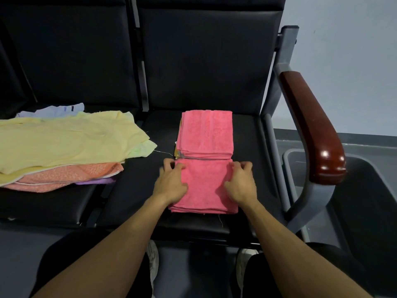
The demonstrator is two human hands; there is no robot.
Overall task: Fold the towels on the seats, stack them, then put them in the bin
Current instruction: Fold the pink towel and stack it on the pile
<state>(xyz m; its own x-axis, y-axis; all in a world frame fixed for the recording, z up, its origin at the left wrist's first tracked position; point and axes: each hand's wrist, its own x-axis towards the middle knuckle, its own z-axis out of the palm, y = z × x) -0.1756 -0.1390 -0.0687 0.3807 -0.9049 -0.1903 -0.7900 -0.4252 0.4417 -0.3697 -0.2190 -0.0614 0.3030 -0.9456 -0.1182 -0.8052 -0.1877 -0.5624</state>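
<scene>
On the right-hand seat (247, 136), near its front edge, lies a folded pink towel (204, 188), and both hands are on it. It looks like the fold has just been closed: the left hand (171, 186) rests on the towel's left edge with its fingers curled over the far corner, and the right hand (241, 183) sits on the right edge the same way, fingers bent around the far right corner. I judge this grip is meant either to square up the layers or to lift the towel; I cannot tell which.

Just beyond the hands, touching the towel's far edge, sits the stack of folded towels (206, 134), a pink one on top and slivers of other colours showing at its left side. The folded towel lies directly in line with that stack, so 1 short carry forward would set it on top.

On the left seat (53, 203) an unfolded pile (64, 147) waits: a pale yellow towel uppermost, orange and purple ones beneath, a lilac one behind. Much folding remains.

Past the armrest (311, 125), on the floor at right, stands the grey bin (365, 201); nothing shows in the part visible.
</scene>
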